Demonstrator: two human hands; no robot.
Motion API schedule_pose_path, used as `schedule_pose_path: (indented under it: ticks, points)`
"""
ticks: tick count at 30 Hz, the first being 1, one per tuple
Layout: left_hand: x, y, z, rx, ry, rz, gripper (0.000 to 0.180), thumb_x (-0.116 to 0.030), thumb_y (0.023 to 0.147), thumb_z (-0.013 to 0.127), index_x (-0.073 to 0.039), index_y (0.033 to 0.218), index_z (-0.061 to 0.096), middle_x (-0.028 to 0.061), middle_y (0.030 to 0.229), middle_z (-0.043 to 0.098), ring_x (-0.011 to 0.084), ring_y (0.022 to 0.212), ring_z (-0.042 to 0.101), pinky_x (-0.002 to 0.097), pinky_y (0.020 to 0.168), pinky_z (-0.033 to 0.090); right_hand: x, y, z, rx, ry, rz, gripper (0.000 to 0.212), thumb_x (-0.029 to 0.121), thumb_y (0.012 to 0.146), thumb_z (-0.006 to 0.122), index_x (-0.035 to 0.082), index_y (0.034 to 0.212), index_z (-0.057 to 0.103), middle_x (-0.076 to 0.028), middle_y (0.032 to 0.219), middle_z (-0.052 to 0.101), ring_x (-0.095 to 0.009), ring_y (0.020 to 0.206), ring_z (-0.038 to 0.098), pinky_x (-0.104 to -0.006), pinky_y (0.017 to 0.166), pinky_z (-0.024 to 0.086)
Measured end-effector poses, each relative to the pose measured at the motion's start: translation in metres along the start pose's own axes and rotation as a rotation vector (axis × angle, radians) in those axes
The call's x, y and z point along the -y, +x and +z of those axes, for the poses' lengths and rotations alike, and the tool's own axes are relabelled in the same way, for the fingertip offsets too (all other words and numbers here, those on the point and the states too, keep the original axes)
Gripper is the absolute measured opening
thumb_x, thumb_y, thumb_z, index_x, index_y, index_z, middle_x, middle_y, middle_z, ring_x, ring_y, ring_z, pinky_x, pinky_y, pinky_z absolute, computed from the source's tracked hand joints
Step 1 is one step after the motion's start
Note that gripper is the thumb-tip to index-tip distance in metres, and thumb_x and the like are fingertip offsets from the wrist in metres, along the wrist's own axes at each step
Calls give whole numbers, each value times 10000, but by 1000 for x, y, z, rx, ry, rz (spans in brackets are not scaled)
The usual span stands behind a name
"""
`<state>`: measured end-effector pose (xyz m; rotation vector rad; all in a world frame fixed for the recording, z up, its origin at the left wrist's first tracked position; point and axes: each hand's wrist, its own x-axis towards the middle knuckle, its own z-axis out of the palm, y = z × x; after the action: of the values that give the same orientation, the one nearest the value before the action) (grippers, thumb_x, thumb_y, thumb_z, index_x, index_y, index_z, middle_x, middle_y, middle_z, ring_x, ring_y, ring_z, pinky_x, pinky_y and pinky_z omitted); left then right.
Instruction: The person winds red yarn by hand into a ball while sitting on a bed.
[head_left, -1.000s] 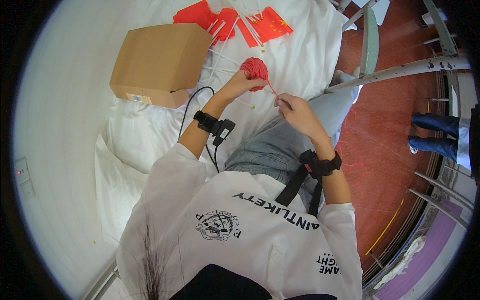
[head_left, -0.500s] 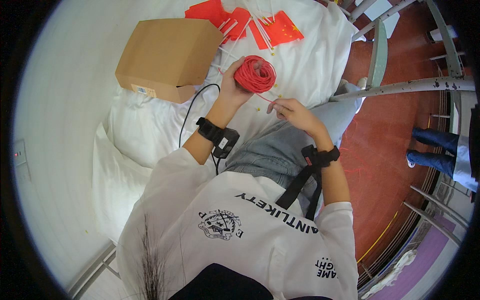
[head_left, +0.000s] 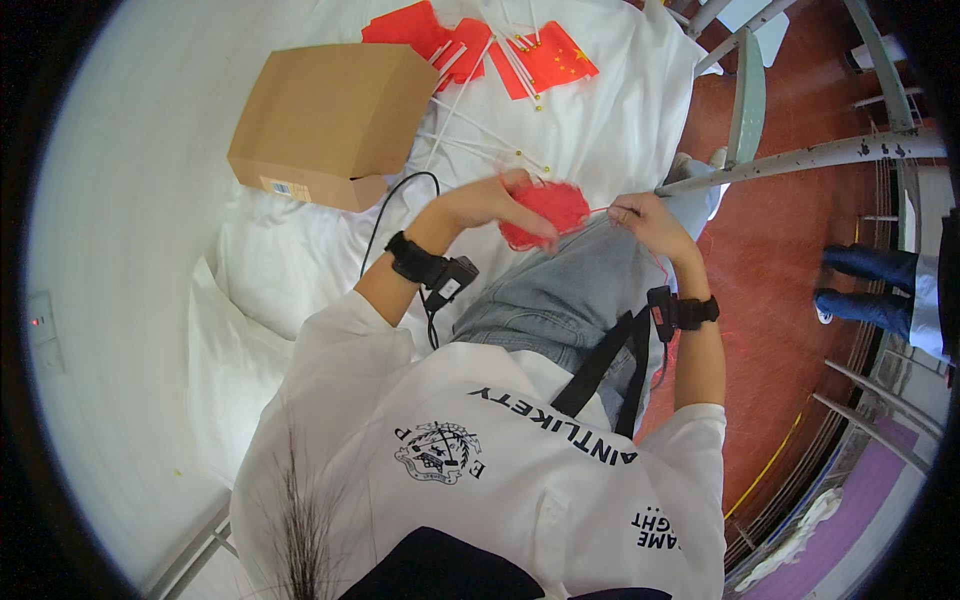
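Note:
A ball of red string (head_left: 552, 207), blurred by motion, is held in my left hand (head_left: 497, 205), with the thumb and fingers around its left side. From the ball a short strand runs right to my right hand (head_left: 648, 220), whose fingers are pinched on it above my knee. A loose length of the same string hangs below the right hand along the wrist. Black straps with small boxes sit on both my wrists. Several small red flags (head_left: 560, 62) on white sticks with gold tips lie on the white sheet beyond the hands.
A brown cardboard box (head_left: 325, 120) stands on the white sheet (head_left: 255, 290) at the left. A black cable (head_left: 372, 235) runs beside it. At the right are a metal bed rail (head_left: 800, 157) and the red floor (head_left: 760, 250). Another person's legs (head_left: 868, 285) show at far right.
The ball has moved right and nearer, turning in my left hand. My right hand has moved right, drawing out string. Sticks the ball covered now show on the sheet.

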<state>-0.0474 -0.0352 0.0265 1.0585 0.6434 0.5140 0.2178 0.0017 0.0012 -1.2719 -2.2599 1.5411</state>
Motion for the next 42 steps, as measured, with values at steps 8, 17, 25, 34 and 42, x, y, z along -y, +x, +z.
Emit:
schedule_pose_path:
  ticks: [8, 17, 25, 34, 42]
  points:
    - [22, 33, 26, -217, 850, 118, 470, -440, 616, 700, -37, 836, 602, 141, 701, 602, 310, 692, 580, 352, 668, 463, 10, 8, 40, -491, -15, 59, 192, 122, 825, 486, -45, 808, 578, -241, 724, 581, -397, 695, 560, -416, 635, 433]
    - [33, 14, 5, -225, 4, -158, 270, -141, 737, 665, 59, 916, 626, 107, 819, 659, 155, 679, 634, 260, 646, 494, -12, -31, 53, -431, -197, 158, 154, 144, 834, 494, -3, 861, 531, -227, 805, 583, -400, 775, 553, -453, 663, 422]
    - [32, 13, -28, -280, -734, 163, 489, -207, 785, 547, 85, 1162, 439, 157, 848, 600, 196, 712, 584, 295, 664, 487, -69, -172, 63, -259, -526, 210, 157, 173, 765, 577, 48, 857, 553, -177, 818, 588, -361, 792, 563, -437, 673, 439]
    - [23, 84, 74, 640, -521, -169, 546, -188, 624, 711, 112, 1016, 477, 224, 762, 602, 250, 604, 594, 317, 586, 492, -116, -315, 169, -889, -246, 839, 191, 36, 749, 495, 28, 912, 595, -185, 908, 594, -367, 838, 570, -418, 729, 456]
    - [65, 37, 115, 521, -332, -415, 523, -172, 637, 707, 116, 1013, 486, 243, 779, 601, 278, 629, 604, 325, 583, 498, -157, -348, 438, -278, -99, 1327, 241, 266, 813, 495, 127, 961, 625, -45, 1082, 583, -230, 1147, 421, -512, 856, 388]
